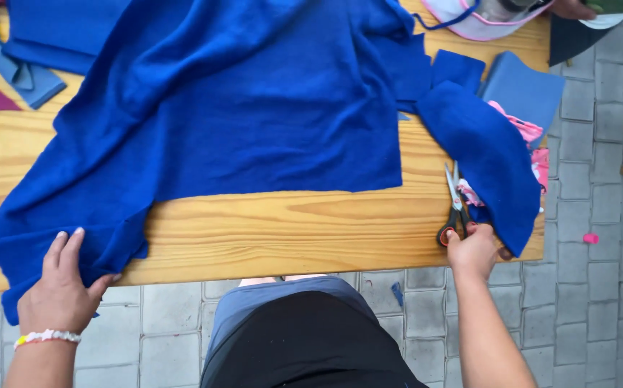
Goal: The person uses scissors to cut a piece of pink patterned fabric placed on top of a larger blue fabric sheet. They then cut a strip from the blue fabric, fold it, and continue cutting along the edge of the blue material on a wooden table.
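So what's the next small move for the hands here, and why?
Probably lift the scissors toward the blue fabric: the right hand only touches their handles on the table, while the left hand already pins the fabric's corner.

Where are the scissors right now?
In the head view, the scissors lie near the wooden table's front right edge, under the right hand, beside a small blue cloth piece.

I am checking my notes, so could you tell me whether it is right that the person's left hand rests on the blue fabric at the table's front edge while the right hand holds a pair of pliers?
Not quite: the head view shows the right hand holding scissors, not pliers. The left hand does rest on the blue fabric at the front edge of the wooden table.
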